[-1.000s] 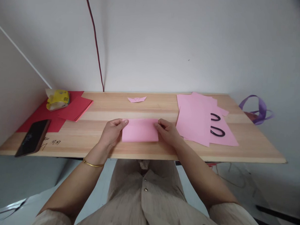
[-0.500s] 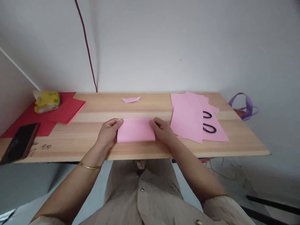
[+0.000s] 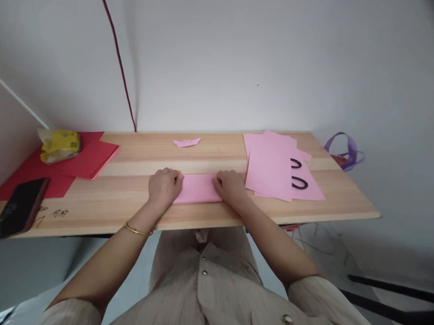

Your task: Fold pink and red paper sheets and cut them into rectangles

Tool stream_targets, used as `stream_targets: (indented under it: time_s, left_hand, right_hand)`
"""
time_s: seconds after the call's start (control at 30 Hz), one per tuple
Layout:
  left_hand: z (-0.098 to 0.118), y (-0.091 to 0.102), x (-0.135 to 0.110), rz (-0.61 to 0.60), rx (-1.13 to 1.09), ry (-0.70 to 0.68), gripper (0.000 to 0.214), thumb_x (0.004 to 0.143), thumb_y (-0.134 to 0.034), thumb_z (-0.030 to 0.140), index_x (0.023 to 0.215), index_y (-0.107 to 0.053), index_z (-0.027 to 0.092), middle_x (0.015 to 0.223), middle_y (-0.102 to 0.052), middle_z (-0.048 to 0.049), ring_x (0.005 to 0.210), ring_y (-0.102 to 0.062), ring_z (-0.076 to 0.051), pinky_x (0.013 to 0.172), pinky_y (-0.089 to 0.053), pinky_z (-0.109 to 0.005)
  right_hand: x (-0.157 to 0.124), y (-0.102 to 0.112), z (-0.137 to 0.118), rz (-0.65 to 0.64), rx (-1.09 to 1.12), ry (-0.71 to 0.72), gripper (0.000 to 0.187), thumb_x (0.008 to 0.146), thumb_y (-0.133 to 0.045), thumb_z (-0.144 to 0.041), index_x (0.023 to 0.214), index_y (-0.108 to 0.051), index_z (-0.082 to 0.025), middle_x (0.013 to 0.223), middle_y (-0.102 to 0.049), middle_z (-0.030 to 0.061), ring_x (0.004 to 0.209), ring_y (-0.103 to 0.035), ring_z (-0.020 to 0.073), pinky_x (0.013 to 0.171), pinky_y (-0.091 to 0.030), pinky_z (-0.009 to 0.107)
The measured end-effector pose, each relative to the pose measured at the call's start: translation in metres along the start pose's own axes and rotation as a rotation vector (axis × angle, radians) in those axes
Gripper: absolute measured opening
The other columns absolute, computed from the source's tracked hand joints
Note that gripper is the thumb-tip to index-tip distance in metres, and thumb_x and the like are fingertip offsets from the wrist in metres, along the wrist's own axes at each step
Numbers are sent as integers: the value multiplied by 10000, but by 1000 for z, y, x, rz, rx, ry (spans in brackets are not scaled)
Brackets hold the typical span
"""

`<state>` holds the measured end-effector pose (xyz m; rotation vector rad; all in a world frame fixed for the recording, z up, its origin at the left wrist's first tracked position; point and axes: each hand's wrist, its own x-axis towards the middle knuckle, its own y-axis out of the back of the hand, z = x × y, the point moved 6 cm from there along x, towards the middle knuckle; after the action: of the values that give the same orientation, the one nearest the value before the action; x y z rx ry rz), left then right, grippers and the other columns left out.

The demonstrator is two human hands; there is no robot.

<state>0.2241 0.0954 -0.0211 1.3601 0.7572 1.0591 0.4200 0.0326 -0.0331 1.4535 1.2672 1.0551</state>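
Note:
A folded pink sheet of paper (image 3: 197,188) lies near the front edge of the wooden table (image 3: 149,152), straight in front of me. At its left end my left hand (image 3: 164,185) is closed, thumb and curled fingers gripping the far left corner. My right hand (image 3: 231,188) is closed on the far right corner in the same way. The fingertips are partly hidden under both hands. Beyond the sheet, towards the wall, sits a small folded pink paper shape (image 3: 186,142) with pointed ends.
On the right lie several loose pink sheets (image 3: 270,167), one bearing black curved marks (image 3: 299,183). To the left are red sheets (image 3: 91,159), a yellow packet (image 3: 61,146) and a phone (image 3: 19,209). A purple strap (image 3: 352,151) shows past the table's right end.
The pink sheet now looks shorter from front to back. Both hands have turned over it, knuckles up, and sit slightly closer together. The view has shifted a little.

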Motion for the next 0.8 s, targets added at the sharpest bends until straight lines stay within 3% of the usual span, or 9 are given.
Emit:
stream_targets:
  time_s: [0.17,0.3,0.4,0.47,0.6,0.8]
  left_hand:
    - [2,1,-2,-15,77,17,317,933,-459,381,960,-703,181,978,-665,-133,939,-603,-310,699,-418,-378]
    - [-1,2,-1,-18,27,64,276,918,-502,393,981,-670,184,998,-648,-132,966,-592,-325,724,-428,-398]
    - [-3,1,0,-9,-31,77,265,897,-555,377,1065,-628,185,1022,-635,-128,987,-582,-321,753,-429,-399]
    - [0,0,2,6,-52,24,255,890,-571,328,1103,-624,198,1039,-628,-121,1006,-571,-311,778,-423,-398]
    - [9,-7,9,-15,-54,-207,245,909,-505,201,1068,-687,243,1004,-636,-97,992,-562,-281,795,-411,-389]
    - [11,-14,16,-64,-99,-386,266,908,-487,139,1013,-722,206,980,-665,-92,907,-586,-230,788,-429,-348]
  right_hand:
    - [2,-1,0,-35,-2,-30,267,958,-432,-352,876,-617,-178,926,-679,108,917,-569,263,775,-344,361]
    - [2,1,3,12,104,-78,292,922,-499,-328,1167,-560,-181,1026,-654,115,945,-570,261,799,-357,360]
    - [2,1,-3,51,85,22,408,930,-472,-266,1337,-496,-273,1161,-584,115,999,-546,252,825,-337,370]
    - [2,-1,-9,40,2,152,416,946,-426,-217,1330,-531,-333,1166,-565,106,1007,-521,251,839,-304,387]
    - [3,-6,-17,-48,-68,382,421,967,-375,-188,1286,-587,-362,1115,-594,76,980,-490,238,835,-252,393]
    - [9,1,-18,-149,-58,431,384,995,-350,-279,1258,-626,-325,1118,-614,77,957,-511,236,825,-234,392]
